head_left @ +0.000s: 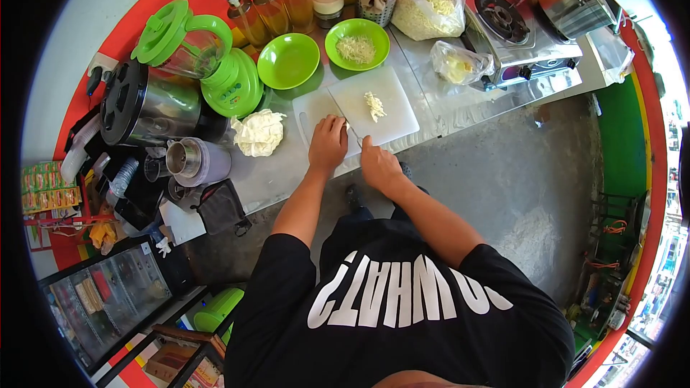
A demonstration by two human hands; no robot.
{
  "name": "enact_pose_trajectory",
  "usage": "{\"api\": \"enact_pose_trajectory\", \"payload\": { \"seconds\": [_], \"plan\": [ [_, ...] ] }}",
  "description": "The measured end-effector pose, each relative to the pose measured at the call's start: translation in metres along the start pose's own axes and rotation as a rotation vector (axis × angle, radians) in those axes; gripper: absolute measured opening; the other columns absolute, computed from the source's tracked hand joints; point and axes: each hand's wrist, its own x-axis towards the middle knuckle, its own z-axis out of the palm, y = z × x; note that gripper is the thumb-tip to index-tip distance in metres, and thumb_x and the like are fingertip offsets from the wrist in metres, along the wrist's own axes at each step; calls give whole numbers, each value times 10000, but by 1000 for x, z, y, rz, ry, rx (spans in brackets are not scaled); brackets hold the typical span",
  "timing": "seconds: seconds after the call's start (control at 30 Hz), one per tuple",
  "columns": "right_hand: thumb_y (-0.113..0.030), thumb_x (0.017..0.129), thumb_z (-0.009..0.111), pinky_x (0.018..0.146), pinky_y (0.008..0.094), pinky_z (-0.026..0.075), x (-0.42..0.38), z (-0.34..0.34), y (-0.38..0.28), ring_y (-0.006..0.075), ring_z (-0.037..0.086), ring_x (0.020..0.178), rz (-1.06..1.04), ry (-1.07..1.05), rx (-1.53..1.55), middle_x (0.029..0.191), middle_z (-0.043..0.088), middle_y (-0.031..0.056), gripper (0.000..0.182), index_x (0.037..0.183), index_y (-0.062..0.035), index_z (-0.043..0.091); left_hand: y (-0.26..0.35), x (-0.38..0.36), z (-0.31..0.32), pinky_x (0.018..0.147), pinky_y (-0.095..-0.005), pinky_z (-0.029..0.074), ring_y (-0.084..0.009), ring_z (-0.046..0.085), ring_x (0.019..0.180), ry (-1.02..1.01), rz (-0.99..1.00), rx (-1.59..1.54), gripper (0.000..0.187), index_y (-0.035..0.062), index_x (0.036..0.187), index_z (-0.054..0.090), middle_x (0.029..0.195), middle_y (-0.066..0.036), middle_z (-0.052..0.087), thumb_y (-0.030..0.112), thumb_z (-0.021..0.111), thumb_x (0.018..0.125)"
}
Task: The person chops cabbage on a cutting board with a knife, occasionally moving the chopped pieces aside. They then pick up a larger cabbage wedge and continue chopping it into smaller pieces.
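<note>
**Inspector A:** Risk first. The left hand lies palm-down on the white rectangular plastic cutting board, its fingertips right beside the steel knife blade. In my judgement, a slip of the blade toward that hand would nick a finger; the likely cause is fingers lying flat rather than curled back.

**Inspector B:** And the board itself?

**Inspector A:** Its near edge sits close to the lip of the grey metal worktop. Hard downward pressure could shift it, I judge.

**Inspector B:** State of each grip?

**Inspector A:** Right hand: grip closed around the knife handle, with the blade running away from it across the board. Left hand: grip loose and flattened, pressing something small against the board; I cannot tell what lies beneath it.

**Inspector B:** The cut material?

**Inspector A:** 1 small heap of pale shredded cabbage lies just beyond the blade tip. A pale cabbage chunk rests left of the left hand, off the board. 2 round green plastic bowls stand farther out.
</note>
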Motion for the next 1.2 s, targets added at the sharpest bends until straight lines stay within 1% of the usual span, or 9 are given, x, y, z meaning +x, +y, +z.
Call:
{"api": "enact_pose_trajectory", "payload": {
  "seconds": [0.1,0.43,0.5,0.63,0.7,0.73,1.03,1.1,1.2],
  "plan": [
    [-49,930,581,771,493,611,-5,-24,-13,425,749,885,-1,-15,-18,932,724,296,283,1160,62,459,-1,-1,1,857,-471,483,-360,589,942,-5,4,11,140,40,1040,598,1008,-143,591,41,616,901],
    [-38,955,559,726,457,624,5,16,-10,388,762,821,63,23,-68,887,742,234,252,1171,46,459,-4,-1,-1,808,-474,498,-368,601,918,-33,-43,-65,96,39,978,613,996,-130,587,42,619,882],
    [-28,940,535,732,527,606,17,9,-12,463,736,839,36,71,19,857,715,295,203,1102,53,442,-4,-2,-1,806,-473,499,-370,602,918,-41,-55,-78,96,42,973,614,997,-129,588,38,615,877],
    [-32,933,550,757,533,601,23,-6,-17,470,733,862,-8,60,30,864,712,304,207,1091,45,441,-8,-3,4,803,-477,501,-378,602,914,-5,-22,-67,117,33,983,606,992,-141,589,26,604,866],
    [-47,918,619,740,443,628,16,-7,-21,389,763,869,28,19,-45,896,741,246,289,1143,45,462,-8,-3,5,805,-480,501,-380,603,914,8,-23,-56,124,28,987,602,989,-144,588,26,603,863],
    [-47,918,619,740,443,628,11,-4,-21,389,763,869,27,21,-46,896,741,246,289,1143,45,462,-8,-3,4,808,-481,502,-382,605,920,4,-26,-60,130,25,989,597,988,-148,587,23,602,859],
    [-38,920,612,772,466,622,15,10,-8,408,757,905,63,-5,-36,922,736,265,304,1155,57,444,-4,0,-3,814,-485,510,-384,615,930,-10,-36,-74,127,21,974,590,996,-148,607,10,601,847],
    [-36,936,553,788,538,594,21,-2,-10,479,726,921,39,-17,15,934,718,311,257,1146,47,430,-6,-2,0,811,-485,514,-383,620,930,15,-13,-82,126,19,970,590,999,-147,616,9,605,845],
    [-33,930,554,806,539,591,14,-15,-18,484,722,942,45,-75,14,958,716,318,272,1155,50,425,-7,-4,3,815,-482,527,-381,630,948,39,-54,-92,133,14,968,590,1018,-147,634,5,616,839]
  ]
}}
